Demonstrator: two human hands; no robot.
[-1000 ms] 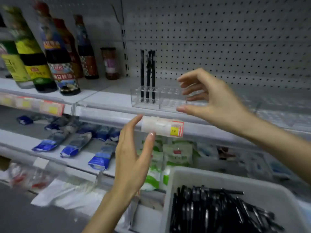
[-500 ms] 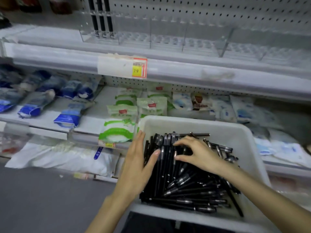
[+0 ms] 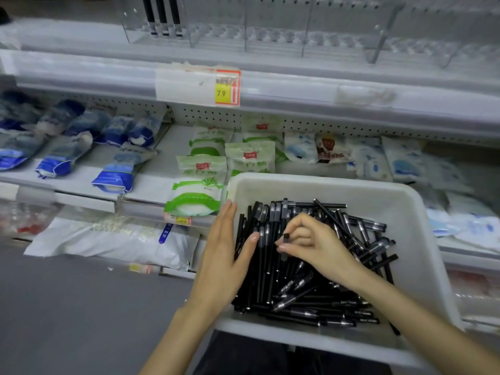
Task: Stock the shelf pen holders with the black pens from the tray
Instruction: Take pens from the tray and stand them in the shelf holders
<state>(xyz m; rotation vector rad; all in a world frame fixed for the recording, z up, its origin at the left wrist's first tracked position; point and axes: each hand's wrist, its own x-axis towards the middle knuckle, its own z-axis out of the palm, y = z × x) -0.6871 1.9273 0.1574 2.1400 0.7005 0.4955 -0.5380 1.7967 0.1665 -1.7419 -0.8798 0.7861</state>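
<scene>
right hand (image 3: 313, 246) pinching one black pen (image 3: 286, 236) by its end, left hand (image 3: 223, 262) lying flat (fingers straight) against the pen pile (image 3: 297, 292) in the white tray (image 3: 338, 185)

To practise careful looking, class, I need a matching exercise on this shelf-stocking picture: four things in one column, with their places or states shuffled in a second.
Things:
1 left hand
2 right hand
3 three upright pens
4 price tag

Places or states:
A in the clear holder
B pinching one black pen
C on the shelf edge
D flat against the pen pile in the tray

Pairs: 1-D, 2-B, 3-A, 4-C
</scene>
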